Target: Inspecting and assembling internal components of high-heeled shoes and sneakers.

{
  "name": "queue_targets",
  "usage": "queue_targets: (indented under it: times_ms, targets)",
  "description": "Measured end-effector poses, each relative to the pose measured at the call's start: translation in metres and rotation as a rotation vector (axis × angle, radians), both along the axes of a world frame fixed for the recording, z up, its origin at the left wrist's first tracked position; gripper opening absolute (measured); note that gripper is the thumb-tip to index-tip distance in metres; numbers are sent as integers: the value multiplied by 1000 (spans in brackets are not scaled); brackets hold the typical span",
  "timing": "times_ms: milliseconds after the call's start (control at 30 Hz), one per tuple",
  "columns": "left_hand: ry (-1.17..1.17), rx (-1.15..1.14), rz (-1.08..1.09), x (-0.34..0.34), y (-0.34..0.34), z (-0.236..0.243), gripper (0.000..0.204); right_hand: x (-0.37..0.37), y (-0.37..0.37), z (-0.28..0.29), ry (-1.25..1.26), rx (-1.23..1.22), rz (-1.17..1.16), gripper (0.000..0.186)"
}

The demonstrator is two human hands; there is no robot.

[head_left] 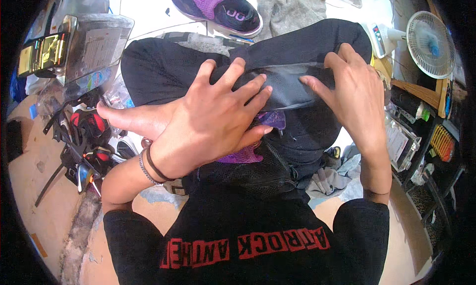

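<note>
A smooth dark grey, leather-like piece lies across my lap, over black trousers. My left hand is palm down with its fingers spread, the fingertips at the piece's left end. At the right end, my right hand has its thumb stretched over the piece and its bent fingers apart from the thumb, near the far edge. Purple patterned material shows below my left hand, partly covered by it, beside black mesh. Beyond my legs lies a black shoe with a purple mesh part.
At the left, a phone-like screen leans by clear plastic packaging, above red and black tools. A white fan stands at the right, near a dark rack. Grey cloths lie beyond the trousers and by my right forearm.
</note>
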State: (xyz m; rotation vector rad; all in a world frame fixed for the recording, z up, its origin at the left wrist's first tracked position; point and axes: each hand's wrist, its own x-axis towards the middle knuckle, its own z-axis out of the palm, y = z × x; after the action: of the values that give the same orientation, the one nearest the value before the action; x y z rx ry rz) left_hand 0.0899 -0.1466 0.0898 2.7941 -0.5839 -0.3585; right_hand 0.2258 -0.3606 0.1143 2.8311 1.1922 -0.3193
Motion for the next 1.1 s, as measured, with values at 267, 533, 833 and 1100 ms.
queue_targets:
  times_ms: [267,533,833,1100]
  targets:
    - [26,18,0,4,-2,2,63,2,-17,-2,40,213,-81,32]
    - [37,-12,16,2,-7,0,64,2,-19,3,91,148,-121,25]
    - [-28,-82,-22,11,-18,2,64,14,-25,9,153,230,-87,35]
    - [17,-177,-80,33,-33,-9,65,24,-31,5,245,200,-106,47]
